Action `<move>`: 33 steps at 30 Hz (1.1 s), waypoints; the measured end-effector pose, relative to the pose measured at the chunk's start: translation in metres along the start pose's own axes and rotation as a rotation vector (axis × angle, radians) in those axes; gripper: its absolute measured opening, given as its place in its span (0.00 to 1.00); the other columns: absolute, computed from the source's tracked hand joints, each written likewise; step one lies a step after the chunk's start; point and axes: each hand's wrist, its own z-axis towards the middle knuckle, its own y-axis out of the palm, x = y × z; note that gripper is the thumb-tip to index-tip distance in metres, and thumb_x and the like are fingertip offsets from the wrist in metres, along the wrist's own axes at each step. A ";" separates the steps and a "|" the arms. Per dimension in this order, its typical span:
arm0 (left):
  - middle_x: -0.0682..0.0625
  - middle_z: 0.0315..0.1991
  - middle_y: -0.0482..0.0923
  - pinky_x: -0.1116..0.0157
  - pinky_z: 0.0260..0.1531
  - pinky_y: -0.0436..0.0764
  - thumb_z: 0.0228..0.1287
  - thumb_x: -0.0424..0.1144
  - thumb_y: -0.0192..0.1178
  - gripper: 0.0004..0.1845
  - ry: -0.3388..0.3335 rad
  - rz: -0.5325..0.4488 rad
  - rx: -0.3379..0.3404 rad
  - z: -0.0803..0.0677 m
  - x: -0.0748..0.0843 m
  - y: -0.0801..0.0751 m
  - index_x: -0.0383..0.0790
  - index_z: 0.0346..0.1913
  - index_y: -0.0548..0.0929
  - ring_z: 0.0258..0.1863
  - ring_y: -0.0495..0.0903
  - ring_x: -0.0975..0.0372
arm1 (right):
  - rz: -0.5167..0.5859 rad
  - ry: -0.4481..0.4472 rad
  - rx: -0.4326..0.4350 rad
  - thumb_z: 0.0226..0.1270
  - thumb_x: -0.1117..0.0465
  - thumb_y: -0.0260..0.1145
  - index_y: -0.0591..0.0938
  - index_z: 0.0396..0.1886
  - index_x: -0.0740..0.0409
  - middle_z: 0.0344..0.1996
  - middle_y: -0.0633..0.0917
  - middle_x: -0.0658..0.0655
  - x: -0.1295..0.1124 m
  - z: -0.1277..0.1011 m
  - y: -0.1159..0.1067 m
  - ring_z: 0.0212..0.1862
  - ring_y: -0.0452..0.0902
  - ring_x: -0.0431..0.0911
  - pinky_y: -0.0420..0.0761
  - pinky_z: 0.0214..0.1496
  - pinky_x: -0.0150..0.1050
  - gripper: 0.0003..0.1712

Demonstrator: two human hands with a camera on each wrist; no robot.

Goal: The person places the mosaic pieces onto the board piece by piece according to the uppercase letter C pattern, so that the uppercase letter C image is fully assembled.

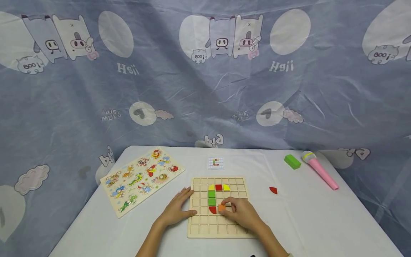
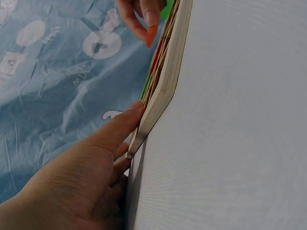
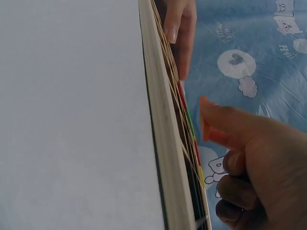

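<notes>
A wooden grid board (image 1: 199, 228) lies on the white table, with yellow, red and green tiles set in its cells. My right hand (image 1: 239, 212) pinches an orange tile (image 1: 221, 207) just above the board, beside a red quarter-round tile (image 1: 212, 210). In the right wrist view the orange tile (image 3: 205, 120) sits under my thumb, a little off the board (image 3: 165, 143). My left hand (image 1: 178, 208) rests flat with straight fingers against the board's left edge. In the left wrist view those fingers (image 2: 115, 132) touch the board's side (image 2: 163, 91), and the orange tile (image 2: 151, 36) shows at the far end.
An insect peg puzzle (image 1: 141, 178) lies at the left. A small pattern card (image 1: 216, 163) sits behind the board. To the right are a loose red tile (image 1: 273, 190), a green block (image 1: 292, 161) and a pink toy microphone (image 1: 319, 173). A printed blue cloth hangs behind.
</notes>
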 end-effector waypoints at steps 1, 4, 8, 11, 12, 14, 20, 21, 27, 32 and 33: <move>0.47 0.68 0.53 0.48 0.65 0.49 0.49 0.60 0.61 0.43 -0.002 -0.002 0.000 0.000 0.000 0.000 0.44 0.66 0.61 0.68 0.48 0.51 | -0.009 -0.001 -0.002 0.51 0.42 0.66 0.81 0.36 0.41 0.08 0.65 0.41 0.000 0.000 0.001 0.12 0.56 0.31 0.60 0.14 0.26 0.14; 0.47 0.68 0.53 0.47 0.65 0.48 0.49 0.59 0.61 0.43 -0.007 -0.008 -0.002 0.000 0.001 -0.001 0.44 0.66 0.61 0.69 0.47 0.51 | -0.032 -0.008 -0.009 0.50 0.43 0.67 0.81 0.36 0.42 0.08 0.65 0.40 0.001 0.000 0.004 0.12 0.56 0.31 0.60 0.15 0.26 0.15; 0.48 0.69 0.53 0.48 0.65 0.48 0.49 0.60 0.61 0.43 -0.010 -0.001 0.002 0.001 0.000 -0.001 0.45 0.66 0.61 0.69 0.47 0.52 | -0.043 -0.024 -0.009 0.50 0.44 0.67 0.81 0.37 0.41 0.08 0.65 0.39 0.002 0.001 0.007 0.12 0.55 0.31 0.60 0.14 0.25 0.15; 0.48 0.68 0.53 0.48 0.65 0.49 0.49 0.60 0.61 0.43 0.001 0.009 0.008 0.001 -0.001 -0.001 0.44 0.66 0.61 0.68 0.48 0.51 | -0.047 -0.036 -0.005 0.50 0.44 0.67 0.80 0.38 0.41 0.07 0.64 0.39 0.003 0.002 0.008 0.12 0.54 0.30 0.59 0.14 0.25 0.15; 0.48 0.68 0.53 0.48 0.65 0.49 0.49 0.60 0.61 0.43 0.003 0.010 0.008 0.001 -0.002 -0.001 0.44 0.66 0.61 0.68 0.48 0.51 | -0.045 -0.035 -0.004 0.50 0.44 0.67 0.80 0.38 0.41 0.08 0.64 0.39 0.003 0.002 0.008 0.12 0.54 0.30 0.59 0.14 0.25 0.15; 0.47 0.68 0.53 0.47 0.64 0.50 0.49 0.60 0.61 0.43 0.011 0.018 0.008 0.002 -0.003 -0.001 0.44 0.66 0.61 0.68 0.48 0.50 | -0.042 -0.034 -0.004 0.51 0.44 0.67 0.80 0.38 0.41 0.08 0.64 0.39 0.004 0.002 0.009 0.12 0.55 0.31 0.59 0.14 0.25 0.15; 0.48 0.69 0.53 0.48 0.65 0.49 0.48 0.60 0.61 0.44 -0.007 0.021 -0.003 0.001 -0.003 -0.002 0.45 0.66 0.60 0.69 0.48 0.51 | -0.037 -0.017 -0.019 0.51 0.44 0.66 0.80 0.38 0.41 0.08 0.65 0.40 0.004 0.001 0.011 0.12 0.55 0.31 0.59 0.14 0.25 0.15; 0.49 0.69 0.53 0.48 0.65 0.49 0.48 0.61 0.61 0.44 -0.014 0.018 -0.005 0.001 -0.003 -0.002 0.45 0.66 0.60 0.69 0.47 0.52 | -0.037 -0.015 -0.020 0.51 0.44 0.66 0.80 0.38 0.41 0.08 0.65 0.40 0.004 0.001 0.011 0.12 0.55 0.31 0.59 0.14 0.25 0.15; 0.49 0.69 0.53 0.49 0.65 0.49 0.48 0.60 0.61 0.44 -0.013 0.019 0.000 0.001 -0.002 -0.001 0.45 0.66 0.61 0.69 0.47 0.52 | 0.014 0.009 0.022 0.52 0.44 0.66 0.81 0.38 0.43 0.08 0.65 0.41 0.006 0.002 -0.002 0.12 0.55 0.31 0.60 0.14 0.26 0.15; 0.47 0.68 0.53 0.48 0.65 0.49 0.49 0.58 0.62 0.43 -0.003 0.004 -0.002 0.000 0.000 -0.001 0.43 0.66 0.61 0.68 0.47 0.51 | 0.061 0.085 0.123 0.55 0.49 0.65 0.82 0.38 0.46 0.08 0.65 0.43 0.023 0.002 -0.026 0.11 0.55 0.33 0.59 0.12 0.27 0.12; 0.47 0.68 0.53 0.48 0.65 0.48 0.49 0.58 0.62 0.43 -0.006 0.000 -0.003 0.000 0.001 -0.001 0.43 0.66 0.61 0.69 0.47 0.51 | 0.056 0.101 0.153 0.55 0.51 0.66 0.82 0.38 0.46 0.08 0.65 0.43 0.029 0.002 -0.031 0.11 0.55 0.33 0.59 0.12 0.27 0.11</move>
